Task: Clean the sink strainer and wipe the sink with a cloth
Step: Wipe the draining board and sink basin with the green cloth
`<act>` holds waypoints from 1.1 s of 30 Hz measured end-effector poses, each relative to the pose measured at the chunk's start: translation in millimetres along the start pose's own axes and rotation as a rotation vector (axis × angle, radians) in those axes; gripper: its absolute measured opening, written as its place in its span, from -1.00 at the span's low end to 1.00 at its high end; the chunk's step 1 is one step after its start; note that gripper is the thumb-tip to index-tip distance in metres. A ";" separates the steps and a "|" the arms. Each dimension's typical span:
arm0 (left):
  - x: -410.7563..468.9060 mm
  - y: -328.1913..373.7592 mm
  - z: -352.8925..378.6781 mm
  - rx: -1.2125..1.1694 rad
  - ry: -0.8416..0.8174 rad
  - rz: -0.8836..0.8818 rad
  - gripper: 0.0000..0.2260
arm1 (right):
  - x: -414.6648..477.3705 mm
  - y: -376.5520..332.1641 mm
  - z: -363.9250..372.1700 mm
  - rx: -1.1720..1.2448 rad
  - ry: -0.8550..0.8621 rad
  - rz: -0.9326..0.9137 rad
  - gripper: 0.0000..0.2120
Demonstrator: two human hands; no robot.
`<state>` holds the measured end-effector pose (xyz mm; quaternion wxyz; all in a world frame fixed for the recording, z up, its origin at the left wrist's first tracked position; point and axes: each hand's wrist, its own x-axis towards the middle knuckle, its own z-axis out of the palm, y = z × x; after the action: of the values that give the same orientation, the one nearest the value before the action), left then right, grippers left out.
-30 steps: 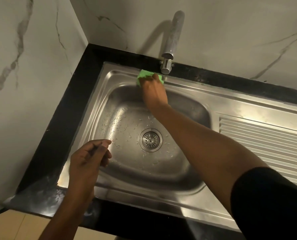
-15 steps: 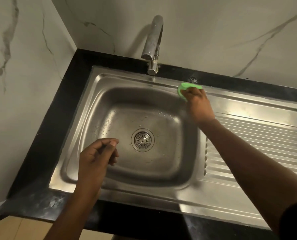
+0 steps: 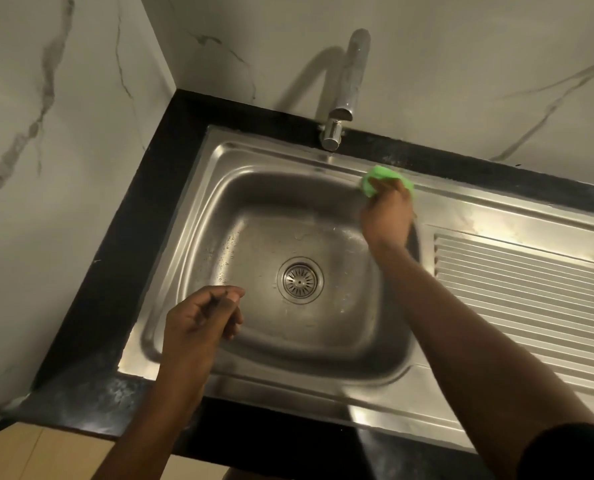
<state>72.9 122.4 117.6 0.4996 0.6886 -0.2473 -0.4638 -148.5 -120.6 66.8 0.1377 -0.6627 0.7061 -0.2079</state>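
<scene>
A stainless steel sink (image 3: 191, 237) is set in a black counter. The round metal strainer (image 3: 300, 280) sits in the drain at the basin's middle. My right hand (image 3: 387, 216) presses a bright green cloth (image 3: 375, 176) against the back rim at the basin's far right corner. My left hand (image 3: 202, 320) hovers over the basin's front left part, fingers loosely curled with thumb and fingertips together, and nothing I can make out in it. Water drops speckle the basin floor.
A chrome tap (image 3: 347, 91) stands at the back above the rim, left of the cloth. A ribbed draining board (image 3: 524, 292) runs to the right. Marble walls (image 3: 63, 150) close in the left and back. The black counter (image 3: 115, 271) frames the sink.
My right hand slid the green cloth along the back rim, from under the tap to the basin's far right corner. The left hand stayed put.
</scene>
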 end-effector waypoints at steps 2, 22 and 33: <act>2.6 4.5 -2.2 0.008 0.004 0.004 -0.76 | -3.3 -50.5 26.3 0.017 -0.115 -0.167 -0.56; -3.0 16.5 7.3 -0.050 -0.038 0.014 -0.80 | 24.3 -44.8 3.2 -0.314 -0.336 -0.460 -0.39; -24.6 20.3 26.7 0.015 -0.170 0.073 -0.78 | -22.7 92.1 -84.4 -0.345 -0.277 -0.228 -0.50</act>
<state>40.8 122.3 144.0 0.4882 0.6408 -0.3175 -0.5001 -267.1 -85.5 95.0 0.0938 -0.7741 0.6261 -0.0055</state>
